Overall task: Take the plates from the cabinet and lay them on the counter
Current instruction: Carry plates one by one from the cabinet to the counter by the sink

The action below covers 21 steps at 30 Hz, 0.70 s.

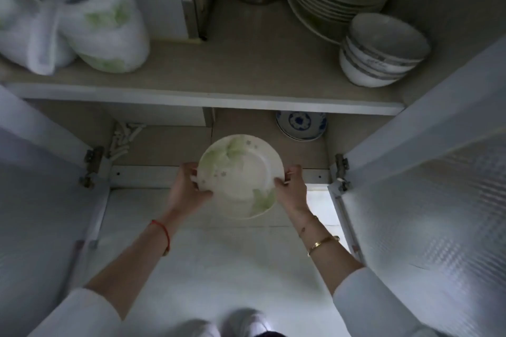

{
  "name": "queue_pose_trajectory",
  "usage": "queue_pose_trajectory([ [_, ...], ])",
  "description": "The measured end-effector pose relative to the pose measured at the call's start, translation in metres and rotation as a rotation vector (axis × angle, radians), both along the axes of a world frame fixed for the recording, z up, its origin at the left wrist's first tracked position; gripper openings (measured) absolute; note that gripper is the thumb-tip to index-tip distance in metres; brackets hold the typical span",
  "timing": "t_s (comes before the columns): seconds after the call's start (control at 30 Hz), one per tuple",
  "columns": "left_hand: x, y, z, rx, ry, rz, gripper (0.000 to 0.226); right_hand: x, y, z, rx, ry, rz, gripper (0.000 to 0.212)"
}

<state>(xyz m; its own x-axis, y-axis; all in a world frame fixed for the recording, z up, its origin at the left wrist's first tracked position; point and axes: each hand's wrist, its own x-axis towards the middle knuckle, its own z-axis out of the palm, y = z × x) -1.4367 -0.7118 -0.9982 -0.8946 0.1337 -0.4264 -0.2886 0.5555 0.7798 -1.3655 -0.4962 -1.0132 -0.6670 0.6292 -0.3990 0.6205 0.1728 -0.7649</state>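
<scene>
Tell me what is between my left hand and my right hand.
In the head view, the green-leaf plate lies between them: the left hand grips its left rim and the right hand grips its right rim.

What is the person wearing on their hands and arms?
No gloves on either hand. The left hand has a red string bracelet at its wrist. The right hand has a gold bangle and a thinner chain bracelet nearer the hand. The whitish left sleeve and right sleeve leave the forearms uncovered.
</scene>
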Motion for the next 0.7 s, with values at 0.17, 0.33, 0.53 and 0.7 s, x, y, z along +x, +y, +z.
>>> queue_pose_trajectory([
  [0.17, 0.054, -0.028, 0.09, -0.078, -0.05, -0.055, 0.1, 0.058, -0.026, 0.095, -0.047, -0.079, 0.006, 0.021],
  [0.33, 0.102, -0.051, 0.195, -0.113, -0.001, -0.095, 0.087, 0.104, -0.046, 0.196, -0.065, -0.095, 0.027, 0.02],
  [0.53, 0.147, -0.072, 0.33, 0.006, -0.06, -0.058, 0.087, 0.152, -0.055, 0.335, -0.169, -0.093, 0.001, 0.022],
  [0.7, 0.177, -0.077, 0.444, 0.058, -0.034, -0.088, 0.092, 0.188, -0.055, 0.451, -0.193, -0.029, -0.052, 0.025],
])
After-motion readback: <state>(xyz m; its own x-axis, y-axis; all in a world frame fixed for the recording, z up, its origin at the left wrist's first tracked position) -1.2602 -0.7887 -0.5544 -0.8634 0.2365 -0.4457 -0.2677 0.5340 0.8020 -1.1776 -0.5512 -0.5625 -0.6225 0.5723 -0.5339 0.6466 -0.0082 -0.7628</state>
